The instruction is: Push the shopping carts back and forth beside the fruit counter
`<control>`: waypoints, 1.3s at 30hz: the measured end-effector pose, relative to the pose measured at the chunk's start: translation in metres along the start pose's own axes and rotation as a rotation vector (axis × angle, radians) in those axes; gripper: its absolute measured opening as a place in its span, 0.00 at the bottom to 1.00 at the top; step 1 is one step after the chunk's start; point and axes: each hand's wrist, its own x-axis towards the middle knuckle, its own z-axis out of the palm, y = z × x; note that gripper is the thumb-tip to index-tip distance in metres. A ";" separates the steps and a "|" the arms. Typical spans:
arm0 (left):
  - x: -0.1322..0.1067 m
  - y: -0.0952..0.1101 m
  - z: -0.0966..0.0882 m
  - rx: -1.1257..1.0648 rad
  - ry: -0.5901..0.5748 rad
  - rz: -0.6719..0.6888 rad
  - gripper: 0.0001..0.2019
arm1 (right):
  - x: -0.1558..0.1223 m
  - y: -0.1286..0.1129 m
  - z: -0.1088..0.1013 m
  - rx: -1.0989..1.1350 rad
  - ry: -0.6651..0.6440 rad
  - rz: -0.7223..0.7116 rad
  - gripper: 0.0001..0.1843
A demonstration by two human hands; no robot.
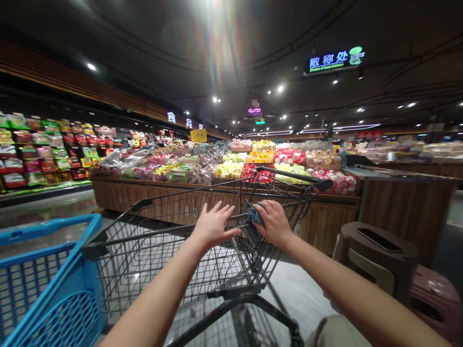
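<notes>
A black wire shopping cart point(159, 241) stands in front of me, its mesh basket reaching across the middle of the view. My right hand point(273, 224) is closed round a dark blue-green cloth point(254, 218) at one of the cart's corners. Part of the cloth hangs below the fingers against the wire. My left hand point(215, 224) is spread out flat with nothing in it, just left of the cloth. It is over the cart's side; whether it touches the wire I cannot tell.
A blue plastic basket point(54, 289) is close at my left. On the right, a phone point(379, 239) lies on a brown stool point(376, 260), with a pink stool point(436, 299) beside it. Beyond the cart stands a wooden display counter point(325, 221) heaped with wrapped goods.
</notes>
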 end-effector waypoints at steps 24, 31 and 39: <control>-0.047 -0.070 0.002 0.034 0.045 -0.222 0.33 | 0.009 -0.007 0.024 -0.088 0.015 0.079 0.21; -0.053 -0.070 0.002 0.031 0.073 -0.188 0.32 | -0.002 0.065 0.014 -0.157 -0.055 -0.053 0.18; -0.048 -0.055 0.004 0.013 0.117 -0.192 0.34 | -0.014 0.075 0.021 -0.149 0.071 0.170 0.17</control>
